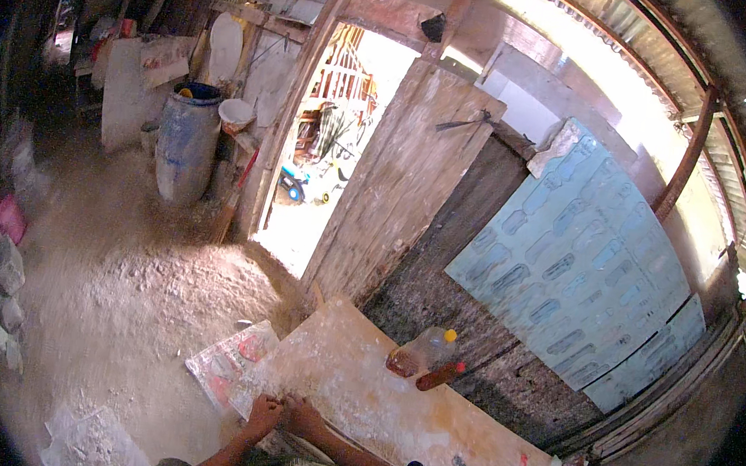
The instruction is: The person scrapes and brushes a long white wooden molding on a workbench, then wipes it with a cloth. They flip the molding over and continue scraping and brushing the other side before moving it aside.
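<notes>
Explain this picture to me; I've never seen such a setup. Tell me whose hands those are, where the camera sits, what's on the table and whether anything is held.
There is no machine here: these are a person's own bare hands. The picture comes from a wide fisheye camera worn on the head, looking down, so straight edges bend toward the dark rim. The left hand and right hand are close together near the edge of a worn table. On it are a clear bottle with a yellow cap and a darker, narrower bottle with a red cap; a few small things lie toward its right end. Whether the hands hold anything is too small to tell.
</notes>
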`<state>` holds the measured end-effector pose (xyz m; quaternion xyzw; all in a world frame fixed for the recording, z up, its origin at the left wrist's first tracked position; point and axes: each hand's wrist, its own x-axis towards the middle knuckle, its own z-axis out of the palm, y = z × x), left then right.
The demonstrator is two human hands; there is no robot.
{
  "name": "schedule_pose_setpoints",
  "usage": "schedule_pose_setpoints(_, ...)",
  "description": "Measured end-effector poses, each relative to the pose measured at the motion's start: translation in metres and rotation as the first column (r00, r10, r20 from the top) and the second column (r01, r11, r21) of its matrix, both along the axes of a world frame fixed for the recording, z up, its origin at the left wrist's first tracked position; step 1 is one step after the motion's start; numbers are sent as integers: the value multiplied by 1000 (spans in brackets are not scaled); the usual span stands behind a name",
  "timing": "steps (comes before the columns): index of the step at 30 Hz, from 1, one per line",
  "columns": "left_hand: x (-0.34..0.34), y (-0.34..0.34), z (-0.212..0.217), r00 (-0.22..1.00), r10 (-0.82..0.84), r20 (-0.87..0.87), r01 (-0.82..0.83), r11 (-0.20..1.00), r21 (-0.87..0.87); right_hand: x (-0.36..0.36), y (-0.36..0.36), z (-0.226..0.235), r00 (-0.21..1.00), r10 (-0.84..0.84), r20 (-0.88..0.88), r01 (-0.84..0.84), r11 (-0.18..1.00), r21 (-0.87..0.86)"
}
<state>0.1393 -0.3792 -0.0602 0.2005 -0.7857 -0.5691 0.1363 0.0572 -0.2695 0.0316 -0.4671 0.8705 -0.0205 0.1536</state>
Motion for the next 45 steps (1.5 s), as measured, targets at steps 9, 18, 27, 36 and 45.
schedule_pose_setpoints(9, -15, 10, -8, 1000, -14, -28, 20, 976, 219, -20, 23, -37, 975, 186, -124, -211, 950, -231)
schedule_pose_setpoints(18, 1, 2, 17, 999, 13, -52, 1, 966, 258, -13, 62, -47, 960, -253, 120, 244, 966, 83)
schedule_pose_setpoints(27, 22, 26, 18, 954, 295, 43, -275, 816, 509, -36, 60, -43, 779, -500, 377, 501, 859, 105)
schedule_pose_setpoints(36, 22, 71, 7, 857, 359, 371, -504, 429, 750, -31, 63, -33, 812, -432, 392, 470, 883, 0)
schedule_pose_setpoints(45, -5, 109, -43, 848, 496, 186, -347, 256, 902, -26, 196, -43, 827, -475, 302, 511, 859, -47)
